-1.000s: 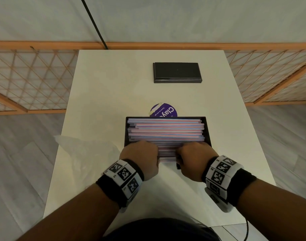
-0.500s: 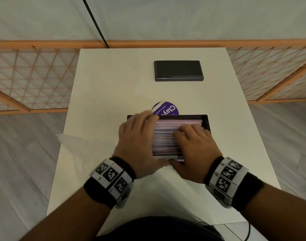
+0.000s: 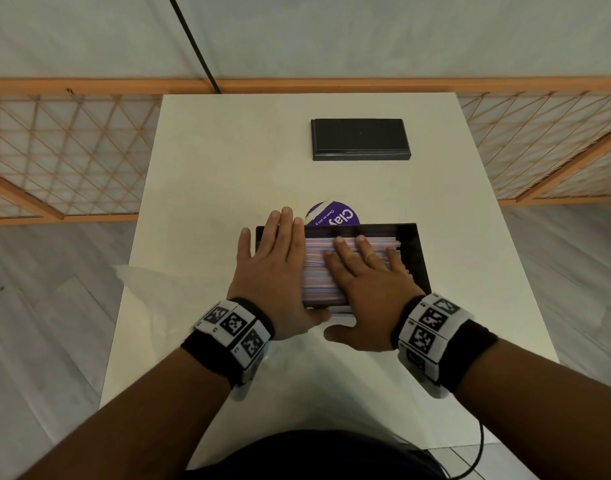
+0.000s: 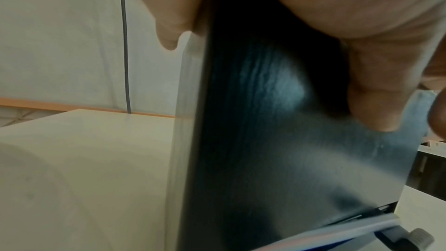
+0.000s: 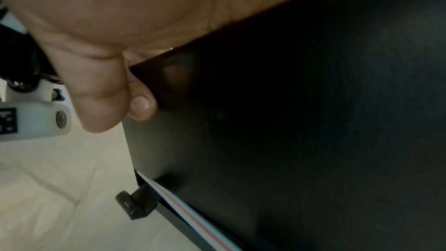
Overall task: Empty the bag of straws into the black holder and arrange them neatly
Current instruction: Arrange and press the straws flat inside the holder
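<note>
A black holder sits in the middle of the white table, filled with pink, blue and white striped straws lying crosswise. My left hand lies flat with straight fingers over the holder's left end and the straws there. My right hand lies flat on the straws, fingers spread, its thumb at the holder's near edge. The left wrist view shows the holder's black wall close up under my palm. In the right wrist view a striped straw pokes out at the holder's lower edge.
A black lid lies at the far middle of the table. A purple round sticker shows just behind the holder. A clear plastic bag lies crumpled at the left edge. Orange lattice fencing flanks the table.
Both hands went from curled at the holder's near edge to flat on the straws. The left hand slid further left and forward; the right fingers spread across the pile.
</note>
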Available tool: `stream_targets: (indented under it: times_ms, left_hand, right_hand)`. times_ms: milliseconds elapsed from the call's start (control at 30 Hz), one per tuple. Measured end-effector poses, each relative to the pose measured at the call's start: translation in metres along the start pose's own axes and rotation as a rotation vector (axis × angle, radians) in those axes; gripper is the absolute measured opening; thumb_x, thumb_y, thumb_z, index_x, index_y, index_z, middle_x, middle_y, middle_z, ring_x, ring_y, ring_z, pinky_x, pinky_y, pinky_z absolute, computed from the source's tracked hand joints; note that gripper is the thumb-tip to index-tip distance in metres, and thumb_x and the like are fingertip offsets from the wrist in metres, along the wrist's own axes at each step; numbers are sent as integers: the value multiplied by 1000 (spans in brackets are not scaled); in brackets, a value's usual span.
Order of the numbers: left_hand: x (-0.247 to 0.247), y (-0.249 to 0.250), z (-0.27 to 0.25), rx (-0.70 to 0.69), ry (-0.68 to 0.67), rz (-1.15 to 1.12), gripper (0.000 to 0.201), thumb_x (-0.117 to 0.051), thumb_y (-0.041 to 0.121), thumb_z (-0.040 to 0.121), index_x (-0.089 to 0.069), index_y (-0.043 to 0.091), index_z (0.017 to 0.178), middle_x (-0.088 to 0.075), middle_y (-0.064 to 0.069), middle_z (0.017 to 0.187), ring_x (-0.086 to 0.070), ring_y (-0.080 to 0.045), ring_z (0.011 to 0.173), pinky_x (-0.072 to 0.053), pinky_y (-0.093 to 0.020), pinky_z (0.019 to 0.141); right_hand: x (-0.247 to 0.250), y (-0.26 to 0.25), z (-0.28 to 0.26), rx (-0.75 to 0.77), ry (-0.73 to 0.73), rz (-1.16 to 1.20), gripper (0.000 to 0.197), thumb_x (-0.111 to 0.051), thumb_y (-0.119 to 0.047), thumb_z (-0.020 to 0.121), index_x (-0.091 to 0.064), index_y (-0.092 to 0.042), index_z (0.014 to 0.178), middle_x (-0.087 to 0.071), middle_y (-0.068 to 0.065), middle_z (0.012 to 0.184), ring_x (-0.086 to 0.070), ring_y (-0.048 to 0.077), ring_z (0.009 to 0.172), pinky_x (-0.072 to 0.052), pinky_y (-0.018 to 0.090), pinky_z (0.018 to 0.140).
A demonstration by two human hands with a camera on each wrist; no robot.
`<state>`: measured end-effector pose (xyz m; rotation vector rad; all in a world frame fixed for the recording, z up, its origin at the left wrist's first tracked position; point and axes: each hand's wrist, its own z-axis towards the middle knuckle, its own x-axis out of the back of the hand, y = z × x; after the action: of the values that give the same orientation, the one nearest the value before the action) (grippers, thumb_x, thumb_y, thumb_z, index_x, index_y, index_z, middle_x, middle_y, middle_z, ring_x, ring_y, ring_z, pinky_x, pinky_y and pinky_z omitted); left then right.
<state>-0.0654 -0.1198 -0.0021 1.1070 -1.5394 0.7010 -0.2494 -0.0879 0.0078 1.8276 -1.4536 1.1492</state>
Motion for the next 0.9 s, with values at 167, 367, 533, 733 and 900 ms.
stream_targets:
  times_ms: [167,367,533,733,900]
  left_hand:
    - [-1,-1,0,-10,-4,18,138,-40,95,65,16,8,158,23,-11,168,18,-29,156,4,-62,121]
    - [-2,-2,-1,-21,4,28,139,-38,97,65,13,8,159,20,-12,169,15,-29,157,3,-63,121]
    - [-3,-3,-7,-87,105,-48,125,-47,89,69,-12,9,159,-3,-14,170,-4,-30,158,-1,-65,120]
    - [-18,-13,-19,-155,223,5,59,-69,65,65,-69,19,101,-65,2,103,-66,-26,100,-15,-76,110]
    - [-16,-13,-14,-104,205,-27,78,-72,63,62,-58,16,122,-59,-3,125,-59,-29,115,-19,-76,110]
  right_hand:
    - [0,7,1,68,-1,38,107,-46,-81,74,5,-32,155,14,-3,164,14,28,150,5,61,115]
    - [4,3,2,116,30,89,100,-50,-77,74,-7,-36,154,2,-11,164,10,24,151,4,63,115]
    - [7,10,-8,73,146,165,93,-56,-72,73,-24,-27,147,-18,-5,162,-6,23,151,-8,59,118]
    - [-7,22,-18,26,198,112,85,-42,-76,70,-48,-24,137,-44,-6,149,-31,24,144,-26,54,113]
    - [-11,26,-12,50,251,132,83,-45,-73,71,-48,-23,138,-45,-5,150,-31,25,144,-22,57,114]
